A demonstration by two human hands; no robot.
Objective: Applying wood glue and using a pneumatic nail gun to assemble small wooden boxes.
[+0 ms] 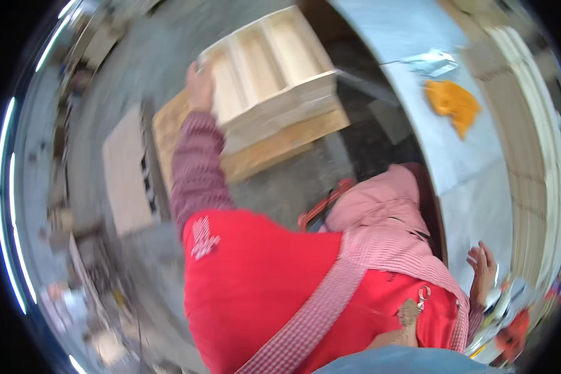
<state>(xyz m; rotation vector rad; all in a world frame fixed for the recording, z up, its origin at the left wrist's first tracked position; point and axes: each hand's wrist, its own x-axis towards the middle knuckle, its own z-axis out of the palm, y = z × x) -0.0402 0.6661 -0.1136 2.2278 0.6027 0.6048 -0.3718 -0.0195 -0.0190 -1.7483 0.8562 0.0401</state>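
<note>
A pale wooden box (265, 59) with long dividers inside sits on top of a stack of similar boxes, at the upper middle. My left hand (199, 86) grips its left rim, with the arm in a purple knitted sleeve stretched far forward. My right hand (482, 268) is away at the lower right, over the edge of a light blue table (470, 206). Its fingers are spread and nothing shows in them.
Under the boxes lies a wooden board (287, 146). An orange cloth (453, 103) and a crumpled clear plastic piece (435, 63) lie on the table. Long stacked pale panels (527, 168) line its right side. Another flat-topped stack (126, 171) stands on the floor at left.
</note>
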